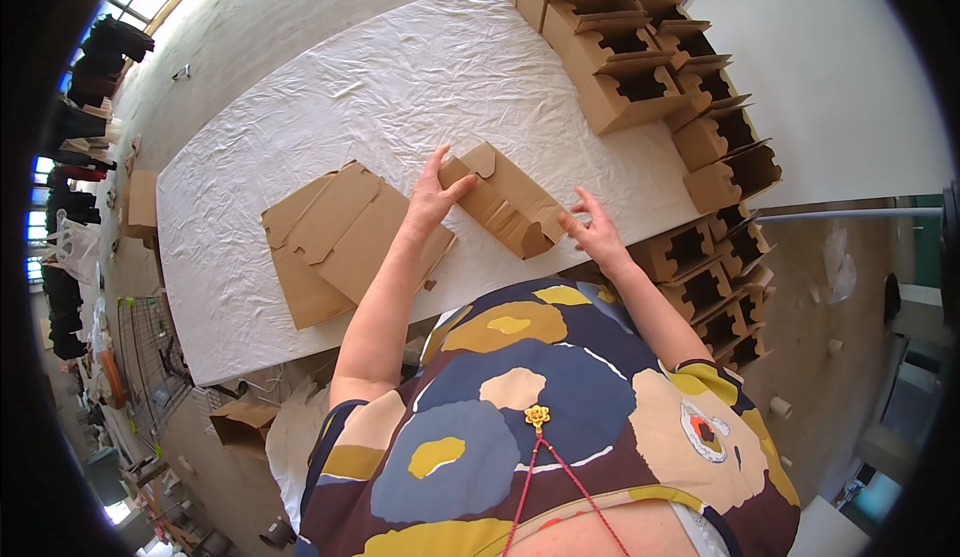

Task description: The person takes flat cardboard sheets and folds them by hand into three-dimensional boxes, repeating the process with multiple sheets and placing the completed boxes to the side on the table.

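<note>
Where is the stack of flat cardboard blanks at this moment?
In the head view, the stack of flat cardboard blanks lies on the white table, under the left hand.

Both hands grip a half-folded brown cardboard box (505,202): the left hand (433,195) on its left end, the right hand (596,229) at its right end. Flat brown cardboard blanks (335,237) lie under the left forearm; assembled open brown boxes (690,117) crowd beyond the right hand.
</note>
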A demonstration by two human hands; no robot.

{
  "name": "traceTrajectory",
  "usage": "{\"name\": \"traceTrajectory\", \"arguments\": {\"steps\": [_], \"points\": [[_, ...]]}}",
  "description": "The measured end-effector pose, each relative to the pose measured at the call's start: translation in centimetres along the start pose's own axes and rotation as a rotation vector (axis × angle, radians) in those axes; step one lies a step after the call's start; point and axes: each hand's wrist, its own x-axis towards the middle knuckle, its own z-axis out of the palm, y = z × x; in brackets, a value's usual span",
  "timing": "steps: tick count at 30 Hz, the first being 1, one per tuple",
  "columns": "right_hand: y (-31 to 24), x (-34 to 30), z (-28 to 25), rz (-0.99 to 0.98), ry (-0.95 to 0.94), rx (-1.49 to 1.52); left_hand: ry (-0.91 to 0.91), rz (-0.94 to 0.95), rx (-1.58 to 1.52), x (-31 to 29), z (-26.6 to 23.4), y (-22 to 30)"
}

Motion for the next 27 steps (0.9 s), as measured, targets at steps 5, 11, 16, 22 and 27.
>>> {"name": "traceTrajectory", "arguments": {"steps": [5, 11, 16, 22, 27], "points": [[-2.2, -0.6, 0.6, -0.009, -0.142, 0.090, 0.007, 0.021, 0.021, -0.7, 0.2, 2.3], [-3.4, 2.0, 0.2, -0.408, 0.109, -0.160, 0.071, -0.001, 0.132, -2.6, -0.2, 3.2], [-2.2, 3.3, -0.8, -0.395, 0.159, -0.120, 0.278, 0.508, 0.685, -5.0, 3.0, 8.4], [-5.6, 1.1, -0.3, -0.381, 0.204, -0.151, 0.117, 0.613, 0.556, -4.3, 7.0, 7.6], [-4.4, 1.3, 0.0, -0.457, 0.251, -0.344, 0.104, 0.642, 0.519, -3.3, 7.9, 7.2]]}}
